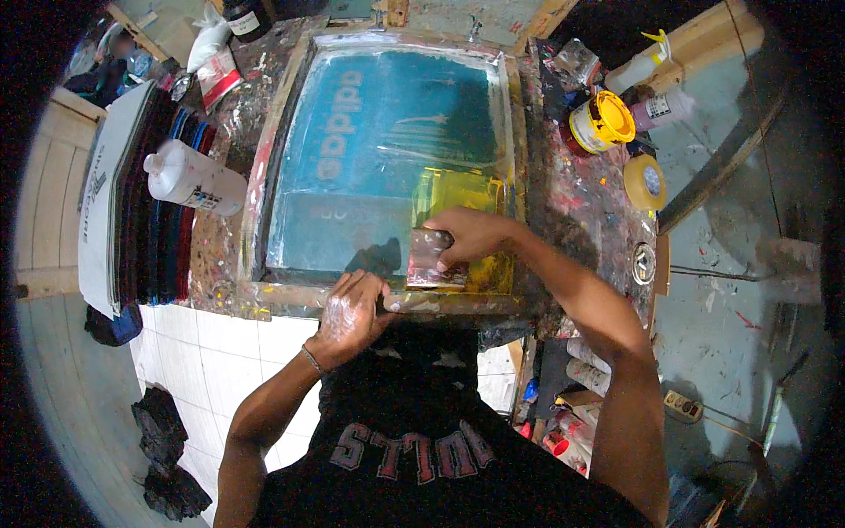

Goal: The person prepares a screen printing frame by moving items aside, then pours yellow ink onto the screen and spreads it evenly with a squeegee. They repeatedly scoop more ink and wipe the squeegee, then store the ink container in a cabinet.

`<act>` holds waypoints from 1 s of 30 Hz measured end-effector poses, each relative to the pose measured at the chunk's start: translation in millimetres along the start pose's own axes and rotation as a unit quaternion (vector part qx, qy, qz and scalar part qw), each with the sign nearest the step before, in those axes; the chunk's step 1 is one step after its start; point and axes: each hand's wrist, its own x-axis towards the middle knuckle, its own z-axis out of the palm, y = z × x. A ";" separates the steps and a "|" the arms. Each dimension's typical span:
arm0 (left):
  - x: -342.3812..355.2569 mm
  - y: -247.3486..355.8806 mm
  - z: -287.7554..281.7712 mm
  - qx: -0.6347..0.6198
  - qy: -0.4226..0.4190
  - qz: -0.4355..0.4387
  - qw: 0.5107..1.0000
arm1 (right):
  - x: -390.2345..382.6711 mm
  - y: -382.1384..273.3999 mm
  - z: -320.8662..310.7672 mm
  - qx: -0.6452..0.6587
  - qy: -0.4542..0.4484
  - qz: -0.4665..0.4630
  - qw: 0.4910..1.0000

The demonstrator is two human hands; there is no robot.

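A screen-printing frame (260, 167) with teal mesh and pale stencil shapes fills the middle of the worktable. My right hand (471, 236) grips a wooden squeegee (427, 264) on the lower right of the mesh, where yellow ink (480, 260) is spread. My left hand (352, 312) is closed over the front bar (414, 302) of the frame, with white smears on its back. Some of its fingertips are hidden.
A white bottle (195, 179) and stacked boards (114, 198) stand left. A yellow tub (601, 123), spray bottle (638, 62), lilac bottle (664, 107) and tape roll (644, 183) are right. A blurred person (119, 53) is upper left. A power strip (682, 405) lies lower right.
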 end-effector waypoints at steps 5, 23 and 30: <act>-3.1 -3.4 -1.1 -0.008 -0.002 0.020 1.000 | 4.5 9.3 -14.2 0.103 -0.079 0.034 0.991; 1.4 -16.3 16.4 0.049 0.012 0.059 0.997 | -106.5 -3.3 -14.6 0.633 0.456 -0.053 0.623; 78.4 16.5 -37.8 -0.007 -0.074 0.028 0.997 | -199.6 32.1 -89.3 0.629 0.626 -0.079 0.454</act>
